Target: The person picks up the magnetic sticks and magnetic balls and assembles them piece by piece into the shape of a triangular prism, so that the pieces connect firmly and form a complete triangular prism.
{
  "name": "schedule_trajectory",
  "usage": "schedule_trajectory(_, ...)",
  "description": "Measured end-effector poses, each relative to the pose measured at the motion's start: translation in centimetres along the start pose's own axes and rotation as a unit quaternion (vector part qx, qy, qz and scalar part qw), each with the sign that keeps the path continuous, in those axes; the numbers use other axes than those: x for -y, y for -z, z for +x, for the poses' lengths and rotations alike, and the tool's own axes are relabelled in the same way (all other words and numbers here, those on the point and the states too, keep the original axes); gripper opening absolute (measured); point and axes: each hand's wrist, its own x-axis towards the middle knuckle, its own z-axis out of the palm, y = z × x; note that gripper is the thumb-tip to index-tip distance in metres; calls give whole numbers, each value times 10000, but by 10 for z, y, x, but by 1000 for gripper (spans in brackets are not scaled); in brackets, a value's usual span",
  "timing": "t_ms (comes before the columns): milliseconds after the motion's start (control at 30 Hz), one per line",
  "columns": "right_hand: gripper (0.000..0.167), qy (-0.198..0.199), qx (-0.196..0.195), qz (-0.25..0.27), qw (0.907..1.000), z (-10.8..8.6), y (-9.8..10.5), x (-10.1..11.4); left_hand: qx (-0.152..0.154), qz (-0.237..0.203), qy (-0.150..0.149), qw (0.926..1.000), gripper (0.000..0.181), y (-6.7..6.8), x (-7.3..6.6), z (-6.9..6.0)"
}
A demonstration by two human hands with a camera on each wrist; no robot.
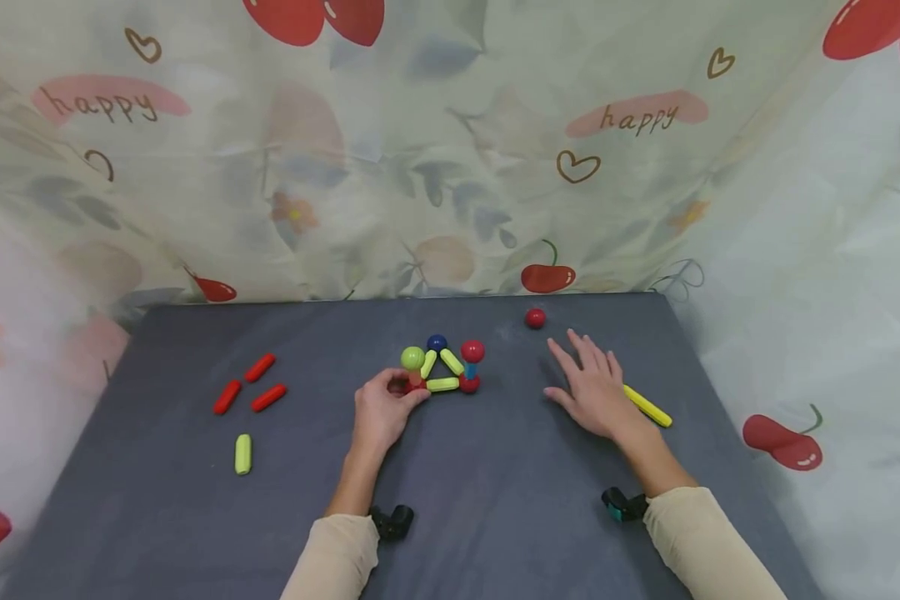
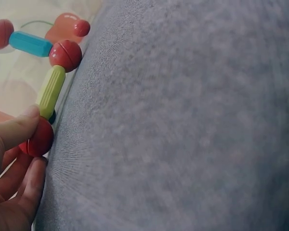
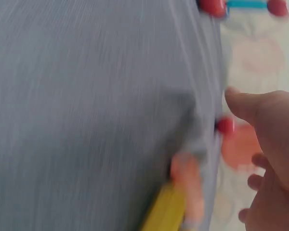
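My left hand (image 1: 381,410) grips the red ball (image 2: 40,138) at the near left corner of a small ball-and-stick triangle. Yellow-green sticks (image 1: 443,384) join that ball, another red ball (image 1: 468,383) and a dark blue ball (image 1: 437,342). A blue stick (image 2: 31,44) stands on the right corner with a red ball (image 1: 472,351) on top. Above the left corner sits a green ball (image 1: 412,358). To the right, my right hand (image 1: 596,393) is over the table with fingers spread, holding nothing, beside a yellow stick (image 1: 648,407).
A loose red ball (image 1: 535,317) lies near the table's back edge. On the left are several red sticks (image 1: 259,367) and one yellow-green stick (image 1: 243,454). A patterned cloth (image 1: 450,167) hangs behind the grey table (image 1: 495,500).
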Motion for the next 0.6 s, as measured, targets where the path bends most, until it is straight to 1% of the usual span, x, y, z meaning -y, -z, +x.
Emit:
schedule_trajectory(133,75,-68,-51,110,9999,-19,8,-31,115,42,25,9999,42,2,0,1)
schedule_trajectory(233,69,-79,-81,210,9997,-30,8,-44,164,60,100,9998,43,4,-1,2)
schedule_trajectory(367,57,13,-301,250,9992,-38,6,-52,200,50,163,9997,43,5,-2,2)
schedule_trajectory(467,51,60,-500,230,9985,-40,4,-54,233,40,172,9996,43,5,-2,2)
schedule_trajectory(600,42,58,-638,115,9979,-43,0,-55,213,15,179,9996,43,2,-1,1)
